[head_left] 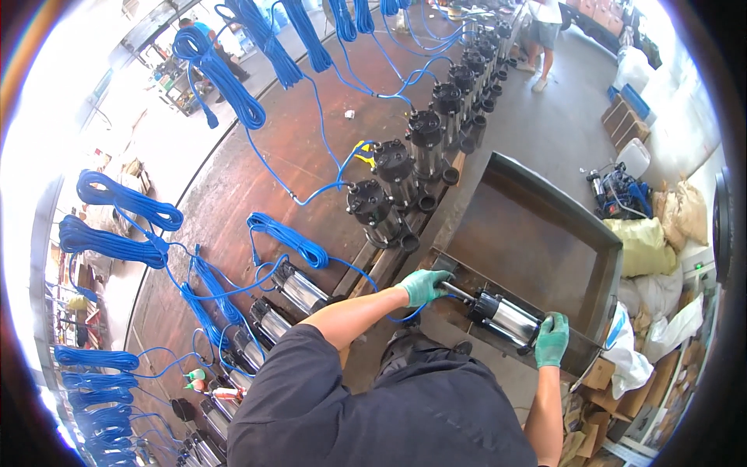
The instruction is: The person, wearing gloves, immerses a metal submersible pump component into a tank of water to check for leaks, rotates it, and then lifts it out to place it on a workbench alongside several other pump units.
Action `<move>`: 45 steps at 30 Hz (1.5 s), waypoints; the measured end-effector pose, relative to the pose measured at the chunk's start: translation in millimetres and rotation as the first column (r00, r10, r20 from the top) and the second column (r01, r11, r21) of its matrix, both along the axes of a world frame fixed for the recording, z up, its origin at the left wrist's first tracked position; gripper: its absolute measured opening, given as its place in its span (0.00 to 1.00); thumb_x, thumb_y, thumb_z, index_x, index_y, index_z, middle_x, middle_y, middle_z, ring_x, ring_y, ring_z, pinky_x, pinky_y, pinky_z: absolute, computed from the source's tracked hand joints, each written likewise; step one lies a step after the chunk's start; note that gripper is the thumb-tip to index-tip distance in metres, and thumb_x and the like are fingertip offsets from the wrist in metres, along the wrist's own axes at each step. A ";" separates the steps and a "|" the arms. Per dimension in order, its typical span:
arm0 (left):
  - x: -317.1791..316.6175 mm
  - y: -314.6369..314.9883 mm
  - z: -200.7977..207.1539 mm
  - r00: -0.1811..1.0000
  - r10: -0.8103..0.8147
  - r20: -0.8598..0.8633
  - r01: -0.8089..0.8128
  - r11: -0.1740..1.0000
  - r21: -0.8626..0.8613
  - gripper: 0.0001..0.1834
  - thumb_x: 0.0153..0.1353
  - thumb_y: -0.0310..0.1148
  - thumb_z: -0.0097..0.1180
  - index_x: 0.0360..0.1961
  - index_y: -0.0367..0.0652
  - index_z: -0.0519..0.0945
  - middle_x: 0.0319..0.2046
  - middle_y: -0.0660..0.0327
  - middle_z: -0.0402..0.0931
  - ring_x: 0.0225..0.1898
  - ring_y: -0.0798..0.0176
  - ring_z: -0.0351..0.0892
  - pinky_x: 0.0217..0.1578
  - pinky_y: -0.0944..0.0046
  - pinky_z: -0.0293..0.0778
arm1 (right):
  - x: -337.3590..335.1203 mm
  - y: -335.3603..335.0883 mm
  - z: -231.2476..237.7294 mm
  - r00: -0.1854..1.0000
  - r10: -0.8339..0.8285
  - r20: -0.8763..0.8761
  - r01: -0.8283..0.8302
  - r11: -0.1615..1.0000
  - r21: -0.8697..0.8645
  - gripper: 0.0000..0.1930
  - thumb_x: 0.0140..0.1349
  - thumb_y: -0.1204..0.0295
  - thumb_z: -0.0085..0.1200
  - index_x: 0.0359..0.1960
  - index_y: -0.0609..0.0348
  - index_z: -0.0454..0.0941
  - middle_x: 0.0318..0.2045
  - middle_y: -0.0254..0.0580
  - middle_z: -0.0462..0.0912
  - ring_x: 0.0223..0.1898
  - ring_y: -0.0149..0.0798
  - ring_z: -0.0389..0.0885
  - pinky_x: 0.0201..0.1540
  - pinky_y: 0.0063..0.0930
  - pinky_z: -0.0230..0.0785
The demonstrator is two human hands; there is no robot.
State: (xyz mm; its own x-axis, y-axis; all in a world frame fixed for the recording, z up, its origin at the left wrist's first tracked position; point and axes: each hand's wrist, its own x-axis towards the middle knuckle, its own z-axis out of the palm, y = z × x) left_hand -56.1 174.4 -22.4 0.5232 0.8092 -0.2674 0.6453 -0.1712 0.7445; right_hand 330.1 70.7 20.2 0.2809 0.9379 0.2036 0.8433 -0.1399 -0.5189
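Observation:
A silver cylindrical pump (507,318) with black ends lies on its side at the near rim of a metal trough. My left hand (424,287), in a green glove, is closed round a short metal rod (459,292) that meets the pump's left end. My right hand (552,336), gloved the same, grips the black right end of the pump. What the left fingers cover is partly hidden. A blue cable (359,272) runs from a coil down past my left forearm toward that hand.
A rusty metal trough (537,222) stands ahead. Upright pumps (369,208) line the bench edge, several others (299,286) lie at left, and blue cable coils (117,241) cover the bench's far side. Sacks (642,245) and cardboard sit at right. A person (543,35) stands far off.

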 end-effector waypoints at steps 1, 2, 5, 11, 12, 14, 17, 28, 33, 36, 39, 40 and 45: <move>-0.4 -7.1 -7.5 0.977 0.057 0.204 -0.072 0.995 0.064 0.25 0.68 0.42 0.60 0.63 0.50 0.76 0.50 0.56 0.84 0.42 0.52 0.86 0.44 0.55 0.78 | -0.5 1.3 0.0 1.000 0.005 -0.006 -0.005 1.000 -0.001 0.06 0.67 0.73 0.50 0.37 0.60 0.80 0.38 0.50 0.80 0.41 0.54 0.79 0.47 0.44 0.71; -3.3 -5.9 -13.6 0.935 0.133 0.330 -0.056 0.971 -0.232 0.25 0.69 0.44 0.59 0.65 0.50 0.75 0.51 0.60 0.84 0.42 0.58 0.84 0.44 0.57 0.78 | -1.7 3.1 0.3 1.000 0.010 -0.013 -0.010 1.000 -0.002 0.06 0.67 0.73 0.50 0.37 0.60 0.80 0.38 0.50 0.80 0.41 0.54 0.79 0.47 0.44 0.71; 2.6 1.2 0.9 0.850 0.355 0.390 -0.012 0.752 -0.659 0.28 0.71 0.45 0.58 0.69 0.51 0.71 0.52 0.65 0.82 0.42 0.67 0.78 0.45 0.61 0.76 | -0.7 1.1 0.1 1.000 -0.002 -0.016 0.002 1.000 -0.005 0.06 0.67 0.73 0.50 0.37 0.60 0.80 0.38 0.49 0.80 0.42 0.54 0.79 0.47 0.43 0.71; 0.2 14.8 26.7 0.963 0.063 0.261 0.080 0.861 -0.503 0.28 0.66 0.44 0.62 0.64 0.48 0.74 0.50 0.58 0.82 0.47 0.59 0.81 0.46 0.57 0.77 | 5.5 -3.7 -1.8 1.000 -0.010 -0.012 0.010 1.000 0.003 0.06 0.67 0.73 0.51 0.38 0.60 0.80 0.38 0.49 0.79 0.41 0.53 0.79 0.47 0.43 0.71; -3.1 19.2 20.8 0.990 -0.063 0.130 0.108 0.920 -0.377 0.27 0.63 0.43 0.63 0.62 0.47 0.76 0.49 0.55 0.83 0.47 0.56 0.82 0.46 0.55 0.77 | 0.9 -0.4 -1.6 0.999 0.001 -0.035 -0.001 1.000 -0.004 0.06 0.67 0.74 0.51 0.38 0.60 0.80 0.38 0.49 0.79 0.41 0.53 0.79 0.47 0.43 0.71; 0.1 27.0 10.6 0.946 -0.271 -0.178 0.250 0.960 -0.129 0.25 0.58 0.40 0.66 0.56 0.44 0.80 0.47 0.49 0.84 0.48 0.50 0.84 0.47 0.51 0.77 | -0.4 0.8 -1.5 1.000 0.011 -0.017 -0.011 1.000 -0.002 0.06 0.67 0.74 0.51 0.38 0.60 0.80 0.38 0.49 0.79 0.41 0.53 0.79 0.47 0.43 0.71; 9.2 15.4 6.9 0.979 -0.094 -0.183 0.089 0.995 -0.035 0.21 0.60 0.42 0.65 0.51 0.43 0.82 0.42 0.50 0.85 0.45 0.49 0.84 0.45 0.51 0.78 | 1.4 0.1 -3.7 1.000 0.004 -0.021 -0.004 1.000 0.000 0.06 0.67 0.74 0.51 0.39 0.60 0.79 0.38 0.49 0.79 0.41 0.53 0.79 0.47 0.43 0.71; 9.4 16.5 24.5 0.932 -0.203 -0.301 0.233 0.970 0.068 0.16 0.66 0.38 0.55 0.51 0.43 0.80 0.40 0.47 0.84 0.43 0.46 0.86 0.40 0.49 0.79 | 7.2 -5.0 -4.1 1.000 0.001 -0.006 -0.001 1.000 0.007 0.06 0.66 0.73 0.51 0.38 0.60 0.80 0.38 0.51 0.80 0.42 0.55 0.79 0.47 0.44 0.71; 10.8 18.7 23.8 0.947 -0.111 -0.303 0.137 0.988 0.067 0.25 0.62 0.55 0.60 0.44 0.42 0.85 0.38 0.45 0.85 0.39 0.42 0.85 0.42 0.49 0.80 | -5.6 1.8 8.3 0.999 0.023 0.037 -0.023 1.000 0.015 0.07 0.64 0.73 0.51 0.37 0.61 0.81 0.37 0.54 0.80 0.41 0.58 0.79 0.47 0.48 0.71; 14.0 35.0 32.6 0.991 0.116 -0.073 -0.135 0.722 -0.678 0.37 0.62 0.67 0.56 0.42 0.37 0.84 0.32 0.55 0.86 0.25 0.60 0.81 0.26 0.60 0.77 | -4.4 0.6 8.1 0.999 0.012 0.032 -0.013 0.999 0.030 0.06 0.63 0.73 0.52 0.36 0.61 0.81 0.37 0.55 0.80 0.42 0.59 0.78 0.47 0.48 0.71; 10.0 32.6 17.2 0.938 0.334 0.089 -0.136 0.592 -0.794 0.23 0.67 0.51 0.61 0.47 0.40 0.80 0.33 0.62 0.83 0.26 0.68 0.76 0.26 0.65 0.76 | -8.3 1.4 13.4 1.000 -0.006 0.025 0.006 1.000 0.021 0.06 0.63 0.73 0.53 0.37 0.61 0.81 0.38 0.54 0.80 0.42 0.59 0.78 0.47 0.49 0.71; 4.4 24.2 -1.6 0.926 0.301 0.228 -0.061 0.715 -0.697 0.20 0.66 0.46 0.63 0.48 0.41 0.79 0.35 0.62 0.82 0.30 0.69 0.76 0.30 0.66 0.77 | -9.8 1.1 15.6 1.000 -0.008 0.022 0.008 1.000 0.024 0.06 0.63 0.73 0.53 0.37 0.60 0.81 0.38 0.54 0.80 0.41 0.59 0.78 0.47 0.49 0.71; -10.3 16.8 -33.9 0.905 0.076 0.418 0.084 0.933 -0.351 0.23 0.64 0.35 0.67 0.57 0.44 0.75 0.43 0.67 0.79 0.43 0.73 0.75 0.42 0.68 0.75 | -13.3 1.3 19.3 1.000 -0.002 0.008 0.001 1.000 0.030 0.06 0.63 0.73 0.54 0.37 0.60 0.81 0.39 0.54 0.80 0.43 0.59 0.78 0.48 0.48 0.71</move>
State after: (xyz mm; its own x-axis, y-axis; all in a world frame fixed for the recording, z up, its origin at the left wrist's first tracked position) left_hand -66.5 191.2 -56.3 0.6528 0.7001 -0.2893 0.2595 0.1521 0.9537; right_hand 316.8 72.1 39.6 0.2805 0.9310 0.2336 0.8471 -0.1258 -0.5163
